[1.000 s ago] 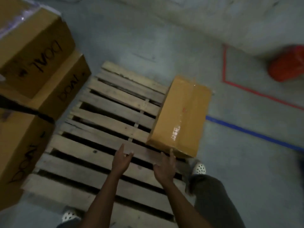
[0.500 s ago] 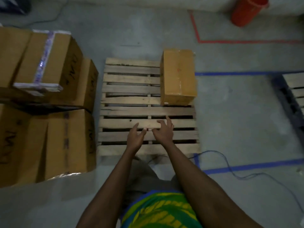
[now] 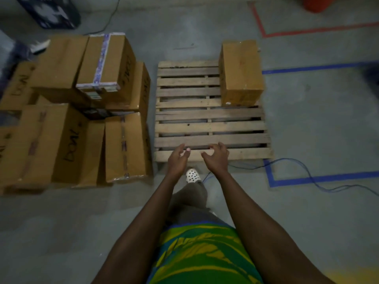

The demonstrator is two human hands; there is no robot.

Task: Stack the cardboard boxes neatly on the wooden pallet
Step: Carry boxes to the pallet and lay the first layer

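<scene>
A wooden pallet (image 3: 209, 128) lies on the grey floor ahead of me. One brown cardboard box (image 3: 241, 72) stands on its far right corner. Left of the pallet, several more cardboard boxes (image 3: 82, 111) are piled on the floor, some with black writing and tape. My left hand (image 3: 178, 160) and my right hand (image 3: 217, 158) hang in the air over the pallet's near edge. Both hold nothing, and their fingers are loosely curled.
Blue tape lines (image 3: 320, 178) and a red tape line (image 3: 287, 32) mark the floor to the right. A thin cable (image 3: 307, 173) runs across the floor near the pallet's right corner. An orange bucket (image 3: 317, 4) stands far right; a dark object (image 3: 51, 13) lies far left.
I have stepped back from the pallet, so the box my hands were near now stands well away from them. My hands have drawn back and spread slightly apart.
</scene>
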